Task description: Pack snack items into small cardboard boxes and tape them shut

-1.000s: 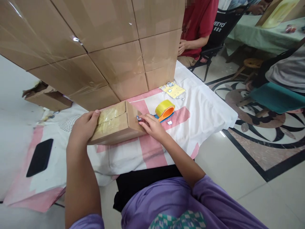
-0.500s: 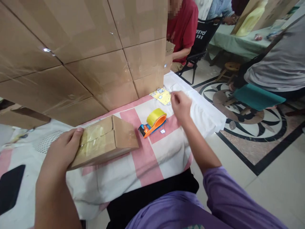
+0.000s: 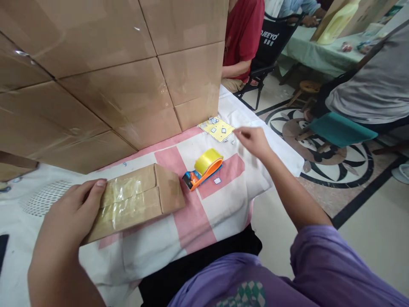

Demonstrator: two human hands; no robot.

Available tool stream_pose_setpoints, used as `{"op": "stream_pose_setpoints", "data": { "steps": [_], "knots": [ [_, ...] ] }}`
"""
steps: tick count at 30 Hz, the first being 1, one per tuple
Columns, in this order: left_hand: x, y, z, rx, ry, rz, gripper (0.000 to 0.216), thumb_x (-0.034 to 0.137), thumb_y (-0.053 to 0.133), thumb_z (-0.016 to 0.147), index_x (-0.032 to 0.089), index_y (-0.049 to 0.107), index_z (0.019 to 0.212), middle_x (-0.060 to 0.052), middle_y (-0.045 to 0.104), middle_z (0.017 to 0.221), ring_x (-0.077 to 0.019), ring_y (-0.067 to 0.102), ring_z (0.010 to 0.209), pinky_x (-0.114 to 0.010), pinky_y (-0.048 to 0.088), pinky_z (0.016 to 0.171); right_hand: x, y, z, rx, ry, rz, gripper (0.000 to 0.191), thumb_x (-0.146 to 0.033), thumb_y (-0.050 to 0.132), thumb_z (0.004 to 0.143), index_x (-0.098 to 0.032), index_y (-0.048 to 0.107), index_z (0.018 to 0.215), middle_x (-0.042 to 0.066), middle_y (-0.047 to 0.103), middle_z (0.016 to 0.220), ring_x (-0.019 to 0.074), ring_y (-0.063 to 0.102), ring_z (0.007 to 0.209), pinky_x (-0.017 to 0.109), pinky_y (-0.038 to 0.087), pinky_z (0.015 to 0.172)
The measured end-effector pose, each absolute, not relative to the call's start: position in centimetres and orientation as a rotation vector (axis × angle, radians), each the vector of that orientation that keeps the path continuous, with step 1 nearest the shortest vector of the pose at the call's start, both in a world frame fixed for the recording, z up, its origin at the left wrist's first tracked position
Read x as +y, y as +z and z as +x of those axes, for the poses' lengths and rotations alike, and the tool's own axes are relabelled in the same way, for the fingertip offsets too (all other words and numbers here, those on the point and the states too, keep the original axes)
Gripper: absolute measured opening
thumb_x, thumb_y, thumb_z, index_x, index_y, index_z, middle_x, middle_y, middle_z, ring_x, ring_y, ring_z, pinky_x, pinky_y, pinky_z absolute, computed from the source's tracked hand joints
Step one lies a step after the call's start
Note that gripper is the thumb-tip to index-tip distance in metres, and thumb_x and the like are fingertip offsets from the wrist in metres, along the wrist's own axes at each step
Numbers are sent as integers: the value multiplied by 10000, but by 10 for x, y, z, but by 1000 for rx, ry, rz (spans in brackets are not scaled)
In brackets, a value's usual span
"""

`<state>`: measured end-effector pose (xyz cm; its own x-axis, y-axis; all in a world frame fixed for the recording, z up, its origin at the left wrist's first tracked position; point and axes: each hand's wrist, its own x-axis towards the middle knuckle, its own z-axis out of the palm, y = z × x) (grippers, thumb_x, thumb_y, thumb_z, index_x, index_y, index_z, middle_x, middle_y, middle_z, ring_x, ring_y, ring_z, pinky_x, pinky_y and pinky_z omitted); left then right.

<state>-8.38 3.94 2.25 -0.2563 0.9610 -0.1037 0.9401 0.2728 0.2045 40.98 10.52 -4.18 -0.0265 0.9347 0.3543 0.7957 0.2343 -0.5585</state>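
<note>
My left hand [image 3: 68,215] rests on the left end of a small taped cardboard box [image 3: 137,199], fingers wrapped over its edge. My right hand [image 3: 253,140] hovers over the cloth beside a yellow sheet [image 3: 217,128] that carries several small white stickers. Its fingers are pinched together, and whether they hold anything is too small to see. An orange tape dispenser [image 3: 204,168] with a yellow roll lies between the box and the right hand. One small sticker [image 3: 217,181] lies on the cloth just below the dispenser.
A tall wall of stacked cardboard boxes [image 3: 111,72] stands behind the table. The white and pink cloth [image 3: 204,213] covers the table. A person in red [image 3: 243,38] sits behind on a chair. Another seated person [image 3: 373,89] is at the right.
My right hand left the box's right end and moved up and right toward the yellow sticker sheet. The left hand stayed on the box. The view swung to the right.
</note>
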Motion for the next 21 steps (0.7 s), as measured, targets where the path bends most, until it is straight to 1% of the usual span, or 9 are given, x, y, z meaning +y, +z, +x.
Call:
{"op": "stream_pose_setpoints", "data": {
  "steps": [2, 4, 7, 9, 11, 13, 15, 17, 21],
  "knots": [
    [39, 23, -86, 2336, 152, 1772, 788, 780, 200, 865, 342, 679, 1313, -118, 678, 1288, -417, 586, 1276, -525, 455, 1111, 57, -55, 390, -1952, 463, -1465, 257, -206, 546, 952, -180, 800, 981, 25, 775, 833, 144, 635, 669, 276, 423, 657],
    [39, 23, -87, 2336, 160, 1776, 787, 772, 212, 865, 339, 685, 1321, -115, 681, 1303, -426, 583, 1283, -532, 453, 1115, 20, -72, 368, -2116, 562, -1400, 208, -218, 621, 931, -228, 792, 1050, 14, 776, 879, 161, 656, 712, 270, 415, 639],
    [39, 24, -86, 2331, 176, 1782, 795, 765, 207, 880, 311, 689, 1321, -119, 681, 1323, -424, 580, 1295, -534, 446, 1128, 0, -89, 345, -2206, 548, -1469, 249, -289, 705, 924, -252, 754, 1165, 41, 771, 1023, 199, 681, 833, 274, 392, 629],
    [38, 25, -83, 2323, 162, 1795, 850, 772, 172, 896, 243, 685, 1320, -156, 671, 1338, -429, 571, 1306, -541, 438, 1134, 4, -93, 339, -2190, 566, -1543, 200, -274, 679, 949, -239, 745, 1134, 54, 755, 1059, 208, 676, 876, 276, 379, 633],
    [38, 26, -80, 2317, 145, 1820, 881, 764, 150, 912, 186, 678, 1318, -186, 658, 1356, -436, 562, 1313, -551, 432, 1134, 11, -91, 338, -2179, 625, -1582, 131, -215, 637, 962, -224, 736, 1047, 50, 734, 1022, 202, 658, 861, 275, 373, 642],
    [37, 26, -77, 2312, 150, 1848, 847, 731, 168, 931, 171, 673, 1317, -189, 653, 1364, -430, 567, 1305, -551, 435, 1125, 15, -86, 339, -2173, 685, -1572, 110, -154, 603, 951, -200, 700, 931, 52, 694, 978, 192, 629, 828, 276, 379, 657],
    [37, 26, -76, 2307, 160, 1873, 778, 689, 203, 950, 184, 678, 1304, -176, 657, 1354, -413, 579, 1289, -547, 445, 1113, 14, -79, 338, -2144, 720, -1463, 114, -126, 572, 945, -185, 641, 876, 62, 649, 979, 190, 607, 834, 281, 406, 696],
    [37, 24, -76, 2301, 166, 1890, 725, 662, 233, 965, 198, 683, 1293, -165, 662, 1347, -398, 585, 1279, -548, 454, 1099, 9, -69, 331, -2091, 741, -1262, 100, -144, 537, 971, -188, 598, 905, 64, 626, 984, 188, 595, 846, 291, 435, 740],
    [37, 23, -76, 2254, 211, 1935, 689, 644, 271, 980, 196, 685, 1298, -153, 658, 1369, -373, 588, 1275, -529, 460, 1095, 1, -52, 300, -2059, 785, -891, 127, -218, 466, 1045, -205, 577, 985, 68, 651, 1005, 190, 615, 886, 304, 460, 787]
  ]
}}
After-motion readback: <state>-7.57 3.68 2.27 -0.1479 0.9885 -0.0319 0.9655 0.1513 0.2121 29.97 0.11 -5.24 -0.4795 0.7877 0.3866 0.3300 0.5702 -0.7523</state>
